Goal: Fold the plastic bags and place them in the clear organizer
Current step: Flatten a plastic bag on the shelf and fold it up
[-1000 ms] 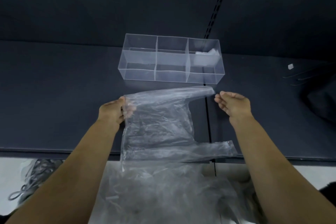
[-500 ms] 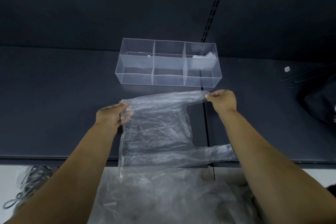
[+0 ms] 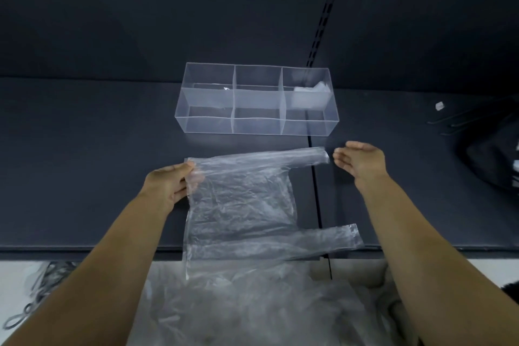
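From the head view, one plastic bag (image 3: 238, 205) lies spread flat on the dark surface (image 3: 84, 163), its near edge reaching the surface's near rim, with both handles pointing right. The left hand (image 3: 171, 185) pinches the bag's far left corner, thumb on top and the other fingers curled under the film. The right hand (image 3: 362, 161) sits just right of the far handle (image 3: 306, 159); its fingers (image 3: 341, 159) are straight and relaxed, clamped on nothing and just short of the handle's tip. The near handle (image 3: 331, 239) lies loose, held by no one.

The clear organizer (image 3: 257, 98) stands just beyond the bag. Its right compartment holds a folded bag (image 3: 310, 94); whether anything lies in the other two I cannot tell. A pile of bags (image 3: 247, 303) waits below the near rim.

The step in hand looks like flattening and squaring this bag before the first fold, so the task seems early. The next move likely calls for the right hand to take a handle and lay it leftward over the body, while the left hand keeps the slippery film from sliding.
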Tool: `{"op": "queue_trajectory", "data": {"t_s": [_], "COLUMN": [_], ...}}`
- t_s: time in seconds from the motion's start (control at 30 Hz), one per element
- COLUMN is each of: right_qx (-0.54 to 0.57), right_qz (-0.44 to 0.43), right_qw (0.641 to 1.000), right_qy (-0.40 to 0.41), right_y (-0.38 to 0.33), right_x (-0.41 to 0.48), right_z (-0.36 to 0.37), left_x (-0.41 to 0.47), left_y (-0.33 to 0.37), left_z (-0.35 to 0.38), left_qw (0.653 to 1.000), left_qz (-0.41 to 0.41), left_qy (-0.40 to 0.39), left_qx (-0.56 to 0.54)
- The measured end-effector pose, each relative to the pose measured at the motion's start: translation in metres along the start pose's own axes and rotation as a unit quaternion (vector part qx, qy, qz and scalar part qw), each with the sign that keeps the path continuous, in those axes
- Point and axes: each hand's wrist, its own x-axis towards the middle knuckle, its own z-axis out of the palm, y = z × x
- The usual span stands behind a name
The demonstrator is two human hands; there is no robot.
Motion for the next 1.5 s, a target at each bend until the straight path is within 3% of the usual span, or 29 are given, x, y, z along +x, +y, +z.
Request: {"op": "queue_trajectory", "data": {"t_s": [0.1,0.2,0.27,0.37,0.47,0.53,0.63,0.87,1.1,1.2,1.33,1.5], "right_qx": [-0.186,-0.382,-0.428,-0.351,-0.119,-0.002,0.061,0.059,-0.087,-0.138,-0.220,-0.232], "right_qz": [-0.034,-0.137,-0.173,-0.186,-0.103,-0.050,-0.033,-0.051,-0.131,-0.159,-0.173,-0.134], "right_qw": [0.982,0.913,0.886,0.917,0.985,0.997,0.998,0.994,0.981,0.972,0.957,0.960], "right_qy": [-0.021,-0.036,-0.031,-0.023,-0.066,-0.054,-0.009,0.072,0.117,0.106,0.083,0.080], "right_y": [0.001,0.010,0.017,0.018,0.013,0.013,0.012,0.013,0.023,0.026,0.029,0.021], "right_x": [0.004,-0.001,-0.006,-0.007,-0.009,-0.008,-0.005,0.004,0.013,0.015,0.017,0.019], "right_z": [0.006,0.013,0.017,0.020,0.019,0.017,0.014,0.014,0.017,0.014,0.014,0.018], "left_x": [-0.001,-0.002,-0.002,-0.004,-0.007,-0.009,-0.011,-0.009,-0.007,-0.019,-0.041,-0.053], "left_y": [0.001,0.001,0.002,0.002,0.001,0.001,0.002,0.007,0.010,0.013,0.003,-0.009], "left_z": [0.001,0.002,0.002,0.003,0.005,0.007,0.011,0.012,0.014,0.009,0.000,0.000], "left_qw": [1.000,1.000,1.000,1.000,0.998,0.998,0.997,0.997,0.995,0.999,0.996,0.998], "left_qz": [0.002,0.004,0.005,0.009,0.021,0.026,0.038,0.041,0.050,0.019,-0.010,-0.021], "left_qy": [-0.001,0.005,0.011,0.023,0.040,0.051,0.061,0.064,0.077,0.025,-0.056,-0.026], "left_qx": [0.007,0.006,0.001,-0.014,-0.038,-0.032,-0.019,-0.032,-0.046,-0.034,0.062,0.047]}}
